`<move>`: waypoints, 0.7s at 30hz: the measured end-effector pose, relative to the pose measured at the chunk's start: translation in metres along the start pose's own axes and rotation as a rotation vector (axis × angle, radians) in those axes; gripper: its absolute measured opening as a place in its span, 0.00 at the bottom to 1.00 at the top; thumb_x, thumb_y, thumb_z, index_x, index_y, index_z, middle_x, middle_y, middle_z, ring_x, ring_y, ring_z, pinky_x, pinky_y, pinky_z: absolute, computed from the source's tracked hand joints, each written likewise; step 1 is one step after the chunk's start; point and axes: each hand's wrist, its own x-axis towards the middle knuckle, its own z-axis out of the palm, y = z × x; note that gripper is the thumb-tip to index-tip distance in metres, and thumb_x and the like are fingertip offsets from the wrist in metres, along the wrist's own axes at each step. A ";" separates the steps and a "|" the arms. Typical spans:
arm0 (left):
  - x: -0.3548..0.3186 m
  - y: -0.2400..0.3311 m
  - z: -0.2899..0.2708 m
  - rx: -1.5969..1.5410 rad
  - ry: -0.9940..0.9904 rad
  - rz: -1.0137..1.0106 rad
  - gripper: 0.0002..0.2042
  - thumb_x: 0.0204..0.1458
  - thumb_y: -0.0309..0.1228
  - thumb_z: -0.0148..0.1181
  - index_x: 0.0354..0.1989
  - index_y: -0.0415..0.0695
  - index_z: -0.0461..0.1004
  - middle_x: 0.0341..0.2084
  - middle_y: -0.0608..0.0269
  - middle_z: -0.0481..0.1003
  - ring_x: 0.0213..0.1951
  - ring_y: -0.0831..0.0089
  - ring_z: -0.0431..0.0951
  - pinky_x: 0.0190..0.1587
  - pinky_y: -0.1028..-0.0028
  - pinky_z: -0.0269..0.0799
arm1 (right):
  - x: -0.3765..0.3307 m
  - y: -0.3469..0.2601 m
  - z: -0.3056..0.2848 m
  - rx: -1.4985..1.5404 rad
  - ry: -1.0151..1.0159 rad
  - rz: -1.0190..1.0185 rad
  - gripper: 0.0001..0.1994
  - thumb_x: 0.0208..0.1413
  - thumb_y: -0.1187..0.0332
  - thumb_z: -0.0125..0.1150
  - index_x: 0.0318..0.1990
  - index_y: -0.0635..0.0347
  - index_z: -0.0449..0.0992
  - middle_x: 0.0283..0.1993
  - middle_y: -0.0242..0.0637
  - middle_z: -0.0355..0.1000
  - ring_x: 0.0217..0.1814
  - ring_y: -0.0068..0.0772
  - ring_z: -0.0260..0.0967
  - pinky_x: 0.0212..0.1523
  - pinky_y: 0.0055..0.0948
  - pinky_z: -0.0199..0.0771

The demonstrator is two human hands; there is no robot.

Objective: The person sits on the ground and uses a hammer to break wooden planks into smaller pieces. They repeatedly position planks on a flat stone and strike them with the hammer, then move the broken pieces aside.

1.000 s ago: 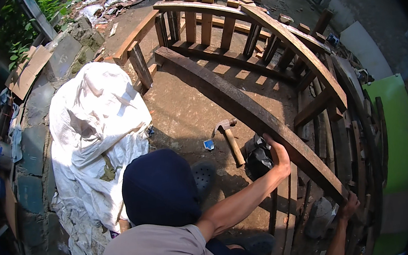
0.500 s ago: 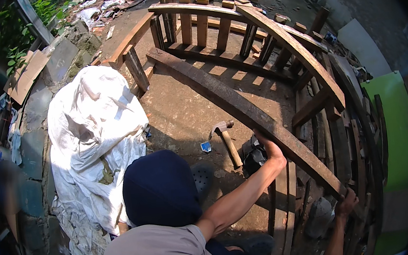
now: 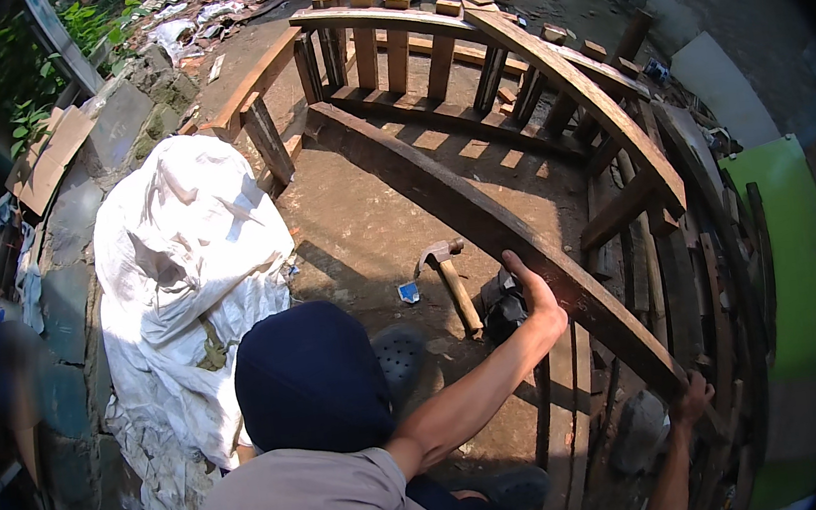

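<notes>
A long dark wooden beam (image 3: 483,206) slants across the view from upper left to lower right. From the lower edge, my right hand (image 3: 690,398) reaches its near right end, and the fingers are closed round the wood. My left hand does not show. Just ahead, a co-worker in a dark blue cap (image 3: 311,379) and grey shirt (image 3: 316,507) squats with one arm stretched out. That person's hand (image 3: 536,291) supports the beam near its middle, thumb up along the near face and fingers hidden beneath. A claw hammer (image 3: 452,285) with a wooden handle lies on the ground.
A curved slatted wooden frame (image 3: 391,20) stands beyond the beam. White sheeting (image 3: 180,241) covers a heap at left, beside a low block wall (image 3: 70,293). Loose timber (image 3: 669,296) lies at right, near a green panel (image 3: 788,252). A small blue packet (image 3: 408,293) lies by the hammer.
The beam has turned about its length and shows more of its broad near face. The co-worker's thumb has risen against it. My right hand keeps its hold on the end.
</notes>
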 end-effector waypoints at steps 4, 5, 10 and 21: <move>-0.024 0.007 0.037 0.090 0.064 0.069 0.61 0.40 0.82 0.38 0.74 0.43 0.37 0.73 0.54 0.44 0.71 0.56 0.48 0.71 0.55 0.45 | 0.010 0.005 -0.010 -0.035 0.068 -0.017 0.33 0.66 0.38 0.30 0.42 0.59 0.74 0.39 0.42 0.73 0.47 0.45 0.69 0.58 0.48 0.55; -0.031 0.005 0.054 0.107 0.062 0.105 0.61 0.41 0.81 0.37 0.74 0.42 0.38 0.73 0.53 0.44 0.71 0.56 0.48 0.71 0.54 0.45 | 0.014 0.010 -0.018 -0.047 0.114 -0.011 0.32 0.66 0.38 0.31 0.42 0.59 0.74 0.39 0.41 0.73 0.47 0.45 0.69 0.57 0.48 0.56; -0.022 0.043 0.138 0.121 -0.118 0.148 0.54 0.46 0.79 0.30 0.74 0.50 0.42 0.72 0.58 0.46 0.72 0.58 0.48 0.72 0.54 0.40 | 0.091 -0.037 -0.067 -0.031 0.376 -0.018 0.28 0.65 0.41 0.40 0.39 0.57 0.75 0.37 0.37 0.74 0.43 0.40 0.71 0.56 0.48 0.58; -0.076 0.178 0.404 0.506 -0.540 0.705 0.38 0.46 0.53 0.69 0.57 0.39 0.63 0.48 0.51 0.72 0.47 0.54 0.75 0.46 0.49 0.76 | 0.203 -0.214 -0.235 0.354 0.347 0.216 0.35 0.62 0.33 0.34 0.32 0.57 0.76 0.26 0.40 0.75 0.36 0.47 0.74 0.51 0.45 0.60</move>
